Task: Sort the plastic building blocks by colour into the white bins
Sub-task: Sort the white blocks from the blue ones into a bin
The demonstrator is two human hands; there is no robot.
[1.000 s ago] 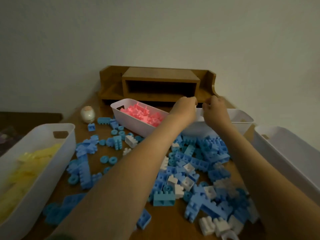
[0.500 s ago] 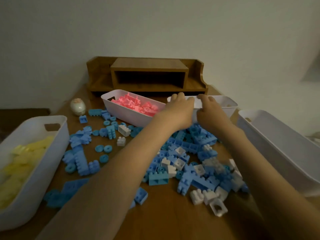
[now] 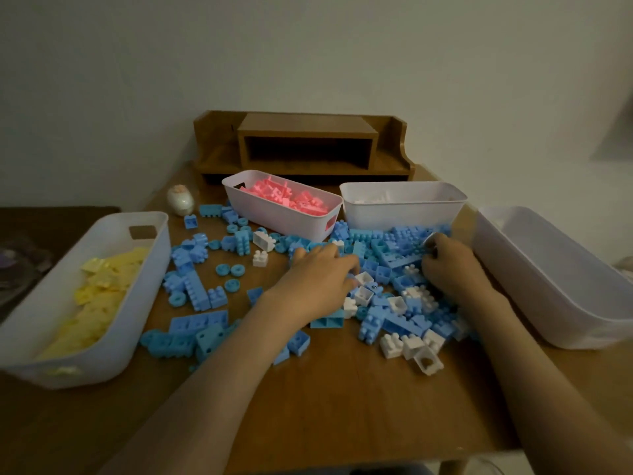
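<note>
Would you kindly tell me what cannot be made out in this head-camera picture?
- Head view, left hand: fingertips buried among the blue blocks, grip unclear.
- Head view, right hand: its own back hides the curled fingers.
- Head view, far white bin: near wall hides most contents.
- Head view, right bin: cut by frame edge, inside blurred.

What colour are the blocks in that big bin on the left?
Yellow. The yellow blocks lie in the left bin; the head view shows them best.

Blue and white blocks point(image 3: 397, 265) littered the wooden tabletop point(image 3: 342, 406) under the fingers point(image 3: 337, 260), white bins point(image 3: 404, 214) ringing them, a wooden shelf unit point(image 3: 305, 145) and an egg-shaped ornament point(image 3: 180, 200) beyond.
</note>
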